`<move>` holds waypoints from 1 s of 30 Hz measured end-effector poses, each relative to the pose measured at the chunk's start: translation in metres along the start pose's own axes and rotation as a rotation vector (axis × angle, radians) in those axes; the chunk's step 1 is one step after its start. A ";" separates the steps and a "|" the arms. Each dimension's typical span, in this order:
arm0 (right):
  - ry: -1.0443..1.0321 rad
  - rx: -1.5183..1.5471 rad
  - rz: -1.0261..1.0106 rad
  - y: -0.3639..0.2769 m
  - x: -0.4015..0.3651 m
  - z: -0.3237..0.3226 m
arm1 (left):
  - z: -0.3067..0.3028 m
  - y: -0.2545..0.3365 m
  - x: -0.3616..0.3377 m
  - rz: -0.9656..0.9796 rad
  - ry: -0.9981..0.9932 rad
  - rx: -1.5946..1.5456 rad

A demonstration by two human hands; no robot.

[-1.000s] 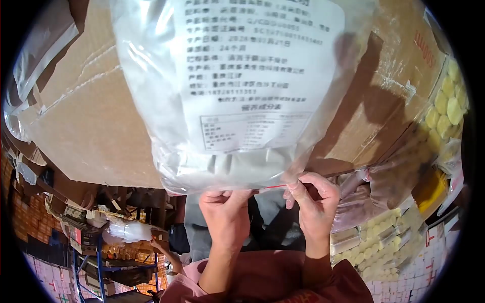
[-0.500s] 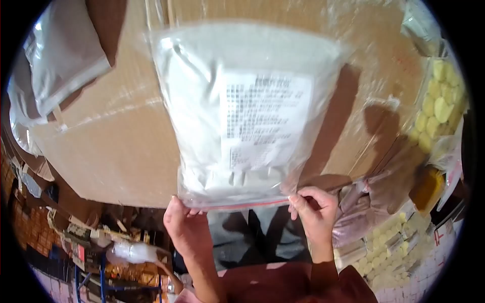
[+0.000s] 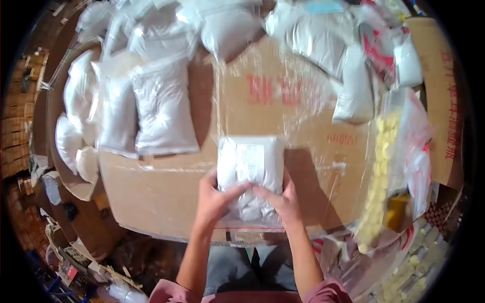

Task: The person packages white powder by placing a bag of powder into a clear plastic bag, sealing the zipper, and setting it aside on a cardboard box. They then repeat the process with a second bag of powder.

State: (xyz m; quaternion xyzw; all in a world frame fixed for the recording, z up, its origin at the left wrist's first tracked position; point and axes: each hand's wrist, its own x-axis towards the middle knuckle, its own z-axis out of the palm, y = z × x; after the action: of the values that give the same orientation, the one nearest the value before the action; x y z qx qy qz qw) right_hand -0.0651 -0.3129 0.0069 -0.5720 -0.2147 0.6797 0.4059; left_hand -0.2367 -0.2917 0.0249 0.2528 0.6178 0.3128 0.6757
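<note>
A clear zip-seal bag (image 3: 275, 151) packed with something white lies in front of me at the near part of the cardboard surface (image 3: 161, 187). Its printed white label (image 3: 251, 160) faces up, too small to read. My left hand (image 3: 213, 198) grips the bag's left side, thumb pressed across the front. From the opposite side my right hand (image 3: 284, 200) holds it the same way, and the two thumbs nearly meet just below the label. Most of the other fingers are hidden behind the bag. The red zip line (image 3: 250, 229) runs along its near edge.
Several filled white bags (image 3: 164, 111) lie at the left and back of the cardboard. A carton (image 3: 76, 177) at the left holds more. To the right are a long bag of yellow pieces (image 3: 379, 182) and a tall cardboard box (image 3: 442, 101).
Both hands have moved from the bag's zip edge up to its sides, thumbs now on its front. The bag appears smaller and lower in view, and more of the cardboard surface shows.
</note>
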 end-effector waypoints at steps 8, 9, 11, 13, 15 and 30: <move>-0.284 -0.335 -0.100 -0.025 -0.139 0.005 | -0.023 0.026 -0.182 0.041 -0.308 -0.267; -0.316 -0.365 -0.034 -0.029 -0.146 0.012 | -0.029 0.013 -0.196 -0.057 -0.317 -0.117; -0.383 -0.431 0.036 -0.032 -0.153 0.030 | -0.026 -0.025 -0.226 0.023 -0.210 -0.345; -0.437 -0.496 0.086 -0.038 -0.158 0.052 | -0.035 -0.072 -0.240 -0.017 -0.137 -0.251; -0.500 -0.551 0.119 -0.040 -0.160 0.078 | -0.054 -0.074 -0.249 0.048 -0.093 -0.234; -0.774 -0.071 -0.323 -0.156 -0.139 0.550 | -0.510 0.131 -0.288 0.800 0.452 -1.185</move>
State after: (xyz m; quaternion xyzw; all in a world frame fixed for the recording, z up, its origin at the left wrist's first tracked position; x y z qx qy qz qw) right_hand -0.5390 -0.2384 0.3482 -0.2470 -0.4618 0.7641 0.3767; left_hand -0.7699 -0.4378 0.2597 -0.0185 0.3304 0.8593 0.3899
